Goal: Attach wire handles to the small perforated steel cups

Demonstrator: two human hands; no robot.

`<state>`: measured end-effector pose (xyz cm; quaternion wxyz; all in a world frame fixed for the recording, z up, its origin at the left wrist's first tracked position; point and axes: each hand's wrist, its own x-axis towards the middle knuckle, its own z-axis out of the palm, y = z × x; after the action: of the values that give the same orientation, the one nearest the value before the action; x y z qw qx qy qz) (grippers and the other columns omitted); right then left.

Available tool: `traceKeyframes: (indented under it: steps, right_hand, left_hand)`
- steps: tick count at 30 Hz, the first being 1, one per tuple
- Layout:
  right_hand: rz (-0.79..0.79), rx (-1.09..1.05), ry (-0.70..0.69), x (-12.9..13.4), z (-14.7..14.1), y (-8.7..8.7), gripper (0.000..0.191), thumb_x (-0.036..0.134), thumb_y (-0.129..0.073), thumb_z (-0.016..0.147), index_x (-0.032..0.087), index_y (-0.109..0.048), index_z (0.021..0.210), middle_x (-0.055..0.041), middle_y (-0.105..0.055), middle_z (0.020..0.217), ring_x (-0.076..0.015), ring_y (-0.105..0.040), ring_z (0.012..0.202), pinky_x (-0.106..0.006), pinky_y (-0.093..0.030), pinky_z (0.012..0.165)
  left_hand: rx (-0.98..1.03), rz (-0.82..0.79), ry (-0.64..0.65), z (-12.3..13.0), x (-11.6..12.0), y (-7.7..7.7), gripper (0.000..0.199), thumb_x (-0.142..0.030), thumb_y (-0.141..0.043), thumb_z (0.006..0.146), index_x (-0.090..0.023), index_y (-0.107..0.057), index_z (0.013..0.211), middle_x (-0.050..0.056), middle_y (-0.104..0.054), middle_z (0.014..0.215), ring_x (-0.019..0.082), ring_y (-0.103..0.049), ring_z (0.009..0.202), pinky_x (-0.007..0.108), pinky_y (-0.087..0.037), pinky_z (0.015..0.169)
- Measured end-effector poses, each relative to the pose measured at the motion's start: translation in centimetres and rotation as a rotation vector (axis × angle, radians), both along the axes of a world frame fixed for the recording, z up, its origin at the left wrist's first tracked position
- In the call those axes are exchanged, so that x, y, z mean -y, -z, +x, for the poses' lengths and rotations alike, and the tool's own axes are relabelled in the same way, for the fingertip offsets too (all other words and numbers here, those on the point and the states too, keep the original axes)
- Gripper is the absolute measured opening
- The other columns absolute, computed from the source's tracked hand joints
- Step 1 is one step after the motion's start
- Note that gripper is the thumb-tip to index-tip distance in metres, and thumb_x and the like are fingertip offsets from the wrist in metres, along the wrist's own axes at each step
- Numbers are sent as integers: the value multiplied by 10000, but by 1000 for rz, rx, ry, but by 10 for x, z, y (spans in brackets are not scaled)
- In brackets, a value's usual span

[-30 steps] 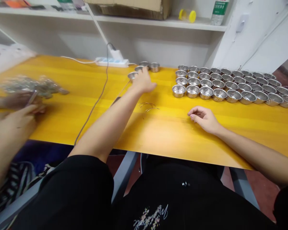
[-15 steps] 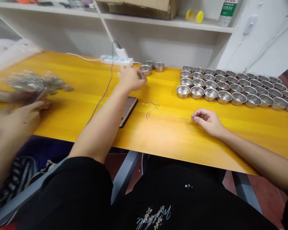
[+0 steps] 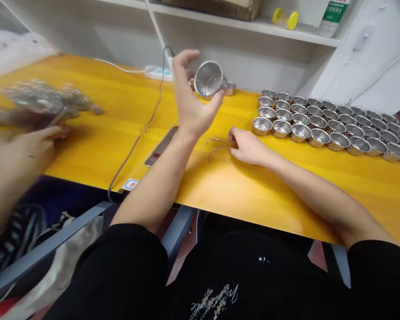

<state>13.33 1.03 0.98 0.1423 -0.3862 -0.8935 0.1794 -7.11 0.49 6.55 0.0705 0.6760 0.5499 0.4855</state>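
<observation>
**Left hand** (image 3: 190, 100): raised above the tabletop (image 3: 96, 151), fingers (image 3: 186, 75) spread and thumb extended, grasping one perforated stainless-steel strainer cup (image 3: 208, 79) by its side, tilted with the perforated base toward the camera. Cup held in the air, in front of the shelf wall and above the far edge of the tabletop.

**Right hand** (image 3: 248, 146): resting low on the tabletop, fingers curled, tips touching or just beside two curved wire pieces (image 3: 216, 149). Pinch on the wire: cannot tell.

**Nearby, on the yellow wood-grain tabletop:** one further strainer cup (image 3: 230, 90) just beyond the held cup; a block of strainer cups (image 3: 320, 129) in tight rows at right, upright and tilted slightly toward the camera; a smartphone (image 3: 162, 146) beside and partly behind the left forearm; a white power strip (image 3: 158, 73) at the far edge; a grey cable (image 3: 138, 142) across the tabletop.

**Co-worker, far left:** blurred hand (image 3: 26, 149) at a heap of small clear items (image 3: 50, 98), contents too blurred to tell.

**Above:** white shelf (image 3: 240, 26) carrying a yellow-capped clear container (image 3: 285, 18) and a bottle with a green label (image 3: 333, 13).
</observation>
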Motion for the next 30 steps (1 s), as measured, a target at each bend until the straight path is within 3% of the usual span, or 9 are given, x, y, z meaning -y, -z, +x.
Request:
traceKeyframes:
  steps: [4, 10, 13, 16, 18, 25, 30]
  right_hand:
    - [0, 160, 18, -10, -23, -1, 338, 97, -692, 975, 190, -642, 1296, -216, -832, 1226, -379, -786, 1045, -468, -608, 920]
    - [51, 231, 15, -7, -28, 6, 242, 204, -700, 1085, 203, -639, 1320, -244, -847, 1165, -429, -823, 1062, -506, -617, 918]
    - [32, 254, -2, -5, -29, 2, 221, 195, -730, 1065, 206, -667, 1276, -234, -855, 1187, -421, -828, 1073, -477, -596, 911]
    - [19, 272, -15, -3, -28, -4, 228, 158, -732, 1032, 198, -672, 1248, -233, -857, 1213, -416, -821, 1062, -460, -574, 884]
    - [39, 291, -36, -3, -26, -6, 251, 126, -699, 1016, 194, -668, 1255, -221, -855, 1208, -391, -804, 1030, -439, -555, 844]
    - [-4, 185, -124, -10, -15, -6, 223, 75, -670, 932, 234, -610, 1076, -117, -794, 1055, -283, -654, 881, -397, -499, 822]
    - [-157, 9, -112, -5, 24, -4, 252, 103, -676, 875, 233, -614, 1083, -57, -741, 994, -250, -623, 890, -373, -492, 831]
  left_hand:
    - [-84, 15, -8, -2, 0, 4, 1030, -893, -706, 978, -442, -328, 1824, -26, -602, 1752, 295, -11, 1915, 653, -277, 1522]
    - [-61, 12, -44, 2, -2, 12, 984, -847, -575, 1050, -488, -170, 1871, -44, -545, 1828, 258, -20, 1929, 650, -279, 1542]
    - [-39, 56, -54, 5, -4, 17, 990, -864, -527, 1054, -460, -122, 1862, -38, -424, 1910, 270, -146, 1900, 622, -316, 1525]
    - [16, 147, -42, 8, -7, 23, 948, -866, -623, 995, -436, -252, 1754, 5, -423, 1879, 279, -372, 1798, 557, -432, 1468]
    - [47, 183, -15, 9, -9, 26, 899, -832, -677, 977, -438, -300, 1691, 23, -450, 1843, 284, -444, 1746, 537, -467, 1447]
    - [24, 67, -47, 12, -6, 30, 943, -807, -663, 1012, -483, -221, 1779, -18, -355, 1933, 310, -359, 1828, 561, -413, 1508]
    - [51, 46, 26, 20, -2, 31, 942, -701, -723, 1021, -505, -212, 1788, -9, -360, 1948, 302, -316, 1874, 552, -445, 1495]
